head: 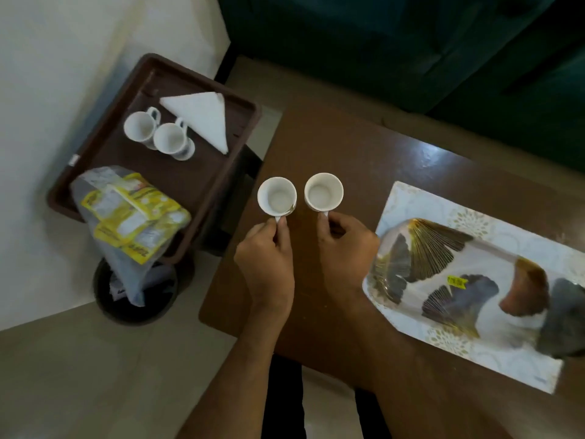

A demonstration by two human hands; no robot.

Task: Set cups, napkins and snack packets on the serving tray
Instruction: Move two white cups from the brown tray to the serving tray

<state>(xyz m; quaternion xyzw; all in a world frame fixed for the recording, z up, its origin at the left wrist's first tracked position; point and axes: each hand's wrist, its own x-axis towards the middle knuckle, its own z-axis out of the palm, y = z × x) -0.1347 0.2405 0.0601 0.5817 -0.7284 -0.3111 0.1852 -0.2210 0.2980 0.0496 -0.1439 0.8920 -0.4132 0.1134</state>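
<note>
My left hand pinches the handle of a white cup. My right hand pinches the handle of a second white cup. Both cups are upright and empty over the brown table. On the left, a brown tray carries two more white cups, a folded white napkin and a clear bag of yellow snack packets hanging over its near edge. A white serving tray with a leaf pattern lies on the table to the right.
A dark round bin stands on the floor below the brown tray. A dark green sofa runs along the far side of the table. Pale floor tiles fill the lower left.
</note>
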